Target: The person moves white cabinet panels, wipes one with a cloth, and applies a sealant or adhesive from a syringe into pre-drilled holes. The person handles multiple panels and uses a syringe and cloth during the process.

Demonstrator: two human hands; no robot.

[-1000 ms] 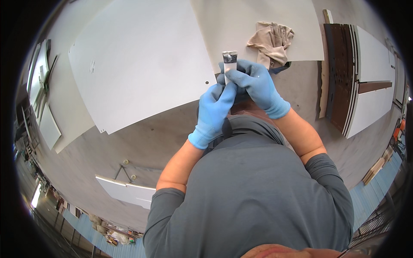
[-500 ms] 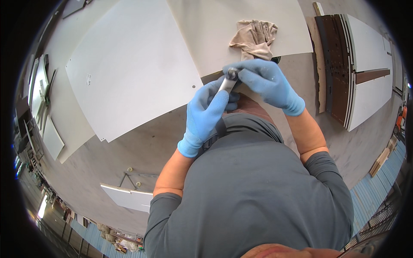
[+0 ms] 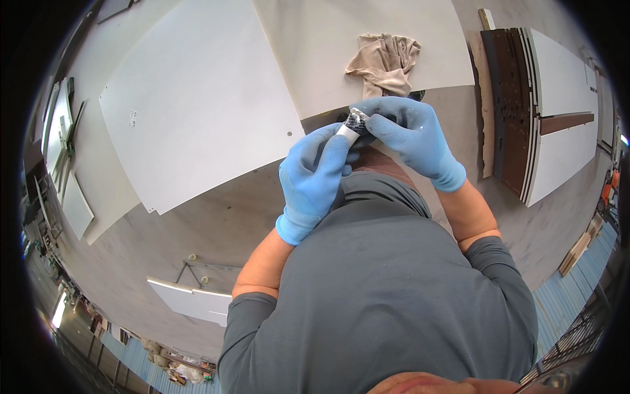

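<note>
In my blue-gloved left hand (image 3: pixel 310 180) I hold a small white tube-like piece (image 3: pixel 349 133), its shaft gripped between thumb and fingers. The upper end of the piece is dark with white streaks and points away from me. My right hand (image 3: pixel 412 134), also gloved, is closed with thumb and fingertips at that dark end. Its other fingers curl behind, and the exact grip is partly hidden. Just beyond my hands a crumpled beige cloth (image 3: pixel 382 62) lies on a pale board (image 3: pixel 440 49).
A large white panel (image 3: pixel 203 111) lies to the left on the work surface. Stacked brown and white panels (image 3: pixel 515 111) stand to the right. At the lower left, another white panel (image 3: pixel 187 302) rests by a metal frame with wheels (image 3: pixel 210 265).
The right fingers have shifted around the piece's dark end, which now shows white streaks. Both hands have lowered slightly toward me, and the view has shifted a little.
</note>
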